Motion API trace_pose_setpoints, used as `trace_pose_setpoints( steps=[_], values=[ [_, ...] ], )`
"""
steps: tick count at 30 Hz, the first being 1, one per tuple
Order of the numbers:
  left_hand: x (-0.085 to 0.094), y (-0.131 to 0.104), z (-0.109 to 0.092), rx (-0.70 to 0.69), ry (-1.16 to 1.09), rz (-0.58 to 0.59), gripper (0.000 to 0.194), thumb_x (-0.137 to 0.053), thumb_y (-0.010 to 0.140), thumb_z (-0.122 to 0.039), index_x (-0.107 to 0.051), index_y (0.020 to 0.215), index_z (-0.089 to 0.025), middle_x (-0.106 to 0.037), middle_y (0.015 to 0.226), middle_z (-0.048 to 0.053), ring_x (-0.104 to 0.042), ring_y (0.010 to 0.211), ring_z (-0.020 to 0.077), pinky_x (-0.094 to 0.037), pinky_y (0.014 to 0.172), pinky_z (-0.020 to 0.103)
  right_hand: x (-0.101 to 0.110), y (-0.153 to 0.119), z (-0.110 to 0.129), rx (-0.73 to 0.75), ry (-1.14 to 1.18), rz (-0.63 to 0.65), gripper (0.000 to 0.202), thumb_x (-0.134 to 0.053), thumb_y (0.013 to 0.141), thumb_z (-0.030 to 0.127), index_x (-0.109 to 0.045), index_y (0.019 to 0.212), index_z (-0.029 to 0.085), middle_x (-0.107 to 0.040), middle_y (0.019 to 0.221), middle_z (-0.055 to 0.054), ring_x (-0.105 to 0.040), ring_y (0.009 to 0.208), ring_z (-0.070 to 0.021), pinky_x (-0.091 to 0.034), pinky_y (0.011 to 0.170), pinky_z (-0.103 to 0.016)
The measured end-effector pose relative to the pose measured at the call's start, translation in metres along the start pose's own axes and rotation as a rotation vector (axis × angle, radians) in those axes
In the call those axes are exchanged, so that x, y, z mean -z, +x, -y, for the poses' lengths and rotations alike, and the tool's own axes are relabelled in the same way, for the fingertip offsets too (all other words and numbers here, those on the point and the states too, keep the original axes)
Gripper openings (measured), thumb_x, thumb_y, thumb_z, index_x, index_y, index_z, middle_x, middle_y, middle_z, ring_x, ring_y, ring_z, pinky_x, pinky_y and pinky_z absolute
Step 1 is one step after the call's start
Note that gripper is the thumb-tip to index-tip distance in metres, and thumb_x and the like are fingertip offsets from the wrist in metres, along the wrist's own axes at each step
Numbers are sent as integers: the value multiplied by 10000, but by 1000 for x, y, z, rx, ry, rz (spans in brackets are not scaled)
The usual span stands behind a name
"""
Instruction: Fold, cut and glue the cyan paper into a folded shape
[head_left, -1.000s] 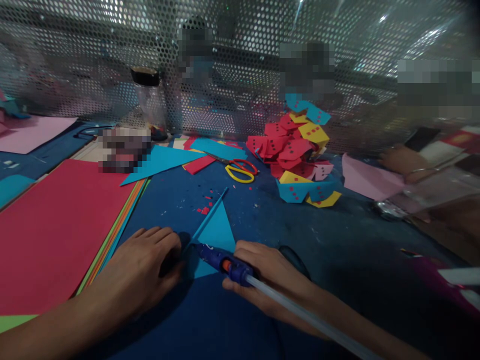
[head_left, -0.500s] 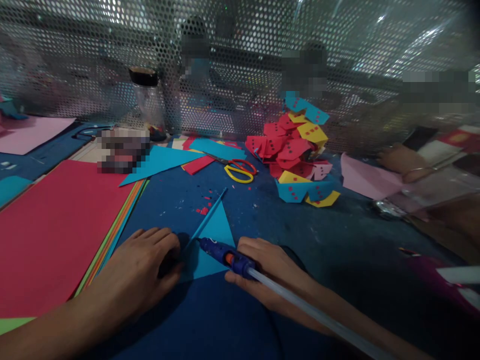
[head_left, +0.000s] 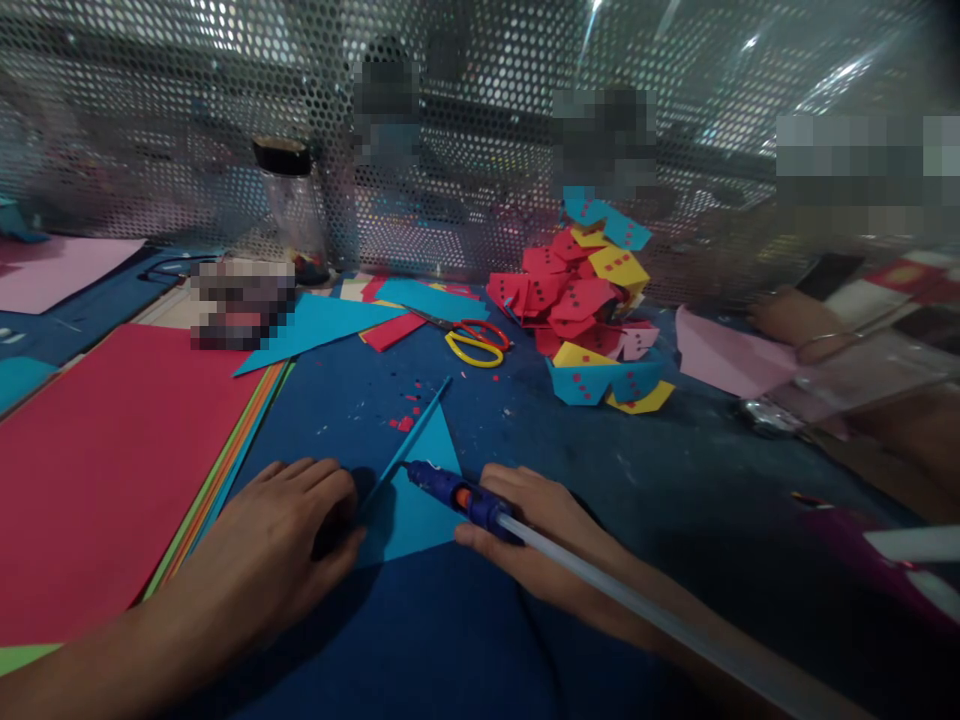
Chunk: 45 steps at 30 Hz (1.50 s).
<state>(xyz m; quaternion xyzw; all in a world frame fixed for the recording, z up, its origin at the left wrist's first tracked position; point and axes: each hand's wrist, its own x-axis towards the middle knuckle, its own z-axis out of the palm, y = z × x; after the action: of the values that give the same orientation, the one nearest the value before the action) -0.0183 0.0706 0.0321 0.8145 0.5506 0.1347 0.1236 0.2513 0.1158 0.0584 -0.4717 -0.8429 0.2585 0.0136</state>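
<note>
A blue paper piece (head_left: 420,510) lies on the blue tabletop, its left edge folded or rolled up into a narrow raised strip. My left hand (head_left: 307,520) is closed at the lower left end of that strip, thumb and fingers pinching the paper, the fingertips partly hidden. Wrapped round a dark blue glue gun (head_left: 457,497), my right hand (head_left: 536,530) keeps it above the paper. The nozzle points left, close to the raised strip; whether it touches I cannot tell. From the gun's back a long whitish glue stick (head_left: 637,605) runs toward the lower right.
Scissors (head_left: 476,345) with red and yellow handles lie behind the paper near small red scraps. A heap of folded paper shapes (head_left: 574,300) stands beyond. Stacked coloured sheets (head_left: 112,460) lie left, a lidded jar (head_left: 292,215) behind. Another person's hand (head_left: 787,320) is at right.
The glue gun has moved slightly up and to the right along the raised strip, with my right hand. My left hand has stayed nearly in place. The view has shifted a little.
</note>
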Motion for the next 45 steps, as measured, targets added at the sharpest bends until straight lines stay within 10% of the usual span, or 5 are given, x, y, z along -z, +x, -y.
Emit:
trace_pose_setpoints(
  steps=[28, 45],
  values=[
    [0, -1, 1, -32, 1, -35, 115, -544, 882, -284, -540, 776, -240, -593, 734, -9, -555, 652, 205, -348, 646, 341, 4, 3, -7, -38, -12, -147, 171, -654, 926, 384, -675, 844, 236, -697, 887, -15, -657, 814, -191, -484, 816, -329],
    [-2, -1, 1, -1, 0, -29, 108, -549, 876, -282, -535, 779, -238, -589, 729, -14, -545, 646, 193, -349, 649, 328, 15, -4, -11, -91, 539, -109, 338, -586, 936, 523, -648, 1022, 201, -689, 930, -20, -629, 757, -152, -503, 683, -266]
  ],
)
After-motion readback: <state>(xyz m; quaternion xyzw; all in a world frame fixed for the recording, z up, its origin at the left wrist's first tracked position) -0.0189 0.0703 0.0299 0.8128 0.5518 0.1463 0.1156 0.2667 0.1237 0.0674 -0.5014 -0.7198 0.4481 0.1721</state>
